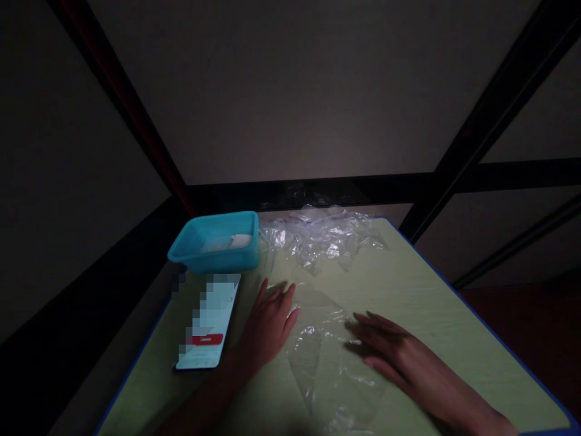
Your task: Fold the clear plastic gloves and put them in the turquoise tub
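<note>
A clear plastic bag point(313, 354) lies flat and creased on the pale green table point(436, 321), between my two hands. My left hand point(271, 324) rests at its left edge, palm down with the fingers spread. On the other side, my right hand point(390, 345) hovers at or touches the bag's right edge, fingers stretched out and holding nothing. Whether its fingertips press on the plastic, I cannot tell. Beyond the hands, a heap of crumpled clear plastic bags point(322, 239) spreads along the far edge of the table.
At the far left corner stands a turquoise plastic basket point(222, 260) with something whitish inside. A lit phone point(213, 321), partly pixelated, lies left of my left hand. The table has a blue edge point(503, 345). A grey panelled wall point(308, 91) rises behind it.
</note>
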The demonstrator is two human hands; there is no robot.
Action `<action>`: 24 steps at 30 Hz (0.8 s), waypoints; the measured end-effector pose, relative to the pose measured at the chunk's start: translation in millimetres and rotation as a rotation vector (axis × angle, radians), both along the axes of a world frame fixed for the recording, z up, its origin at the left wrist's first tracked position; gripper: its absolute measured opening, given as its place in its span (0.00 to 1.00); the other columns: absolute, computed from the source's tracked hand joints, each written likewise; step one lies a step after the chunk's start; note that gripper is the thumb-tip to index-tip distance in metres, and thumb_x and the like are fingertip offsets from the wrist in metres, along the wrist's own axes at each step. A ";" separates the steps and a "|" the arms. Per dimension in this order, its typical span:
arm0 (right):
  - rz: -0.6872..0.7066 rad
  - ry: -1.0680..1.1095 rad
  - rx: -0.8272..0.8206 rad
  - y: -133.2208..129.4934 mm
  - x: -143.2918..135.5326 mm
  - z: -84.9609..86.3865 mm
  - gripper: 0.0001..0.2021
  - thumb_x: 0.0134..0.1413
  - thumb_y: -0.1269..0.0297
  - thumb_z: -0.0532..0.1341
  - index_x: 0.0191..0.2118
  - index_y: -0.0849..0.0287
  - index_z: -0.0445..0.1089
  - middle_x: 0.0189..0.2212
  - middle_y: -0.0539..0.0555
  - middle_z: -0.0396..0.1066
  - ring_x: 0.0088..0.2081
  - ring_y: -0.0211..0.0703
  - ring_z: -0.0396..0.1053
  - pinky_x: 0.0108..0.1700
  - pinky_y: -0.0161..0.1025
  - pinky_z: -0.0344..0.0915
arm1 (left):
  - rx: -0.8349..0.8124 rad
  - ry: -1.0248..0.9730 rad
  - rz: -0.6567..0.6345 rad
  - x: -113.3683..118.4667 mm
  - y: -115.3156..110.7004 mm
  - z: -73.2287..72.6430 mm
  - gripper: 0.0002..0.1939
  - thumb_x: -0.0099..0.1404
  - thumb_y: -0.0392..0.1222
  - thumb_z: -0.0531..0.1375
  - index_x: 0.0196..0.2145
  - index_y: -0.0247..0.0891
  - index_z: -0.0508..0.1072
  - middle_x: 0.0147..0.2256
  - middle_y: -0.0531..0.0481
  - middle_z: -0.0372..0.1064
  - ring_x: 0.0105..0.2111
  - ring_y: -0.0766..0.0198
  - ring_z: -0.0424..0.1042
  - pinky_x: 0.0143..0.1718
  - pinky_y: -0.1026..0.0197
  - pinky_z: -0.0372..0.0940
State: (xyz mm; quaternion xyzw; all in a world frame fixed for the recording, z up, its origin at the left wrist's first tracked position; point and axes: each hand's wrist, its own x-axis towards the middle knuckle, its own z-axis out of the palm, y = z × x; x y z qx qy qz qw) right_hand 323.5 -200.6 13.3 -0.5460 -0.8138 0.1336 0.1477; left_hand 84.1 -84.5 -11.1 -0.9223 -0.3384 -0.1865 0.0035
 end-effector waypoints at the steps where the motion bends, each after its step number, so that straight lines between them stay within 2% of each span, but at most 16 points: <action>1: -0.002 0.003 0.015 -5.7 -0.2 -1.3 0.17 0.58 0.57 0.55 0.52 0.53 0.67 0.52 0.54 0.66 0.54 0.53 0.63 0.53 0.54 0.65 | -0.006 0.005 -0.021 0.6 -0.5 -1.4 0.18 0.67 0.38 0.50 0.53 0.31 0.60 0.48 0.37 0.69 0.52 0.52 0.65 0.56 0.37 0.51; 8: 0.061 0.028 0.024 -28.6 -12.3 2.0 0.19 0.57 0.58 0.57 0.54 0.48 0.64 0.53 0.51 0.65 0.54 0.53 0.63 0.55 0.53 0.64 | -0.079 0.067 -0.132 1.8 -1.8 -9.5 0.27 0.66 0.40 0.52 0.60 0.35 0.50 0.56 0.41 0.61 0.59 0.52 0.53 0.57 0.36 0.47; 11: 0.117 0.040 -0.011 -29.9 -19.6 10.5 0.20 0.57 0.57 0.57 0.56 0.46 0.62 0.52 0.50 0.66 0.54 0.51 0.64 0.56 0.50 0.63 | -0.078 0.052 -0.138 1.9 -1.1 -7.1 0.25 0.66 0.40 0.52 0.59 0.35 0.52 0.56 0.41 0.62 0.59 0.52 0.54 0.57 0.37 0.48; 13: 0.148 0.064 -0.025 -26.7 -21.1 17.2 0.21 0.57 0.57 0.57 0.57 0.46 0.61 0.53 0.50 0.66 0.54 0.50 0.63 0.56 0.49 0.63 | -0.019 -0.001 -0.093 1.1 0.4 -4.5 0.22 0.66 0.39 0.50 0.57 0.34 0.56 0.53 0.40 0.65 0.56 0.53 0.60 0.56 0.39 0.51; 16: 0.111 0.105 -0.016 -13.3 -16.2 24.3 0.19 0.59 0.60 0.55 0.56 0.47 0.62 0.51 0.50 0.68 0.54 0.49 0.64 0.54 0.48 0.65 | 0.106 -0.095 0.071 -2.3 4.7 -1.3 0.16 0.67 0.37 0.48 0.51 0.34 0.63 0.43 0.42 0.74 0.43 0.57 0.72 0.53 0.47 0.60; 18: 0.060 0.117 -0.009 1.9 -10.3 25.8 0.16 0.60 0.61 0.53 0.54 0.49 0.65 0.49 0.51 0.70 0.52 0.48 0.66 0.52 0.48 0.67 | 0.152 -0.126 0.167 -5.7 8.3 -0.5 0.15 0.67 0.36 0.47 0.48 0.34 0.66 0.37 0.44 0.76 0.37 0.57 0.74 0.49 0.50 0.64; 20: 0.040 0.118 -0.017 20.8 -6.0 24.9 0.15 0.61 0.62 0.52 0.52 0.52 0.66 0.49 0.52 0.70 0.51 0.47 0.67 0.50 0.46 0.68 | 0.165 -0.129 0.218 -8.7 11.0 -0.8 0.15 0.67 0.36 0.47 0.48 0.34 0.67 0.36 0.43 0.76 0.37 0.55 0.74 0.45 0.50 0.66; 24: 0.107 0.097 -0.063 58.7 -10.4 19.3 0.15 0.63 0.65 0.49 0.52 0.57 0.65 0.51 0.54 0.68 0.50 0.45 0.67 0.51 0.44 0.66 | 0.161 -0.111 0.242 -10.0 11.5 -2.4 0.16 0.67 0.37 0.46 0.47 0.33 0.69 0.38 0.40 0.75 0.37 0.52 0.74 0.39 0.50 0.68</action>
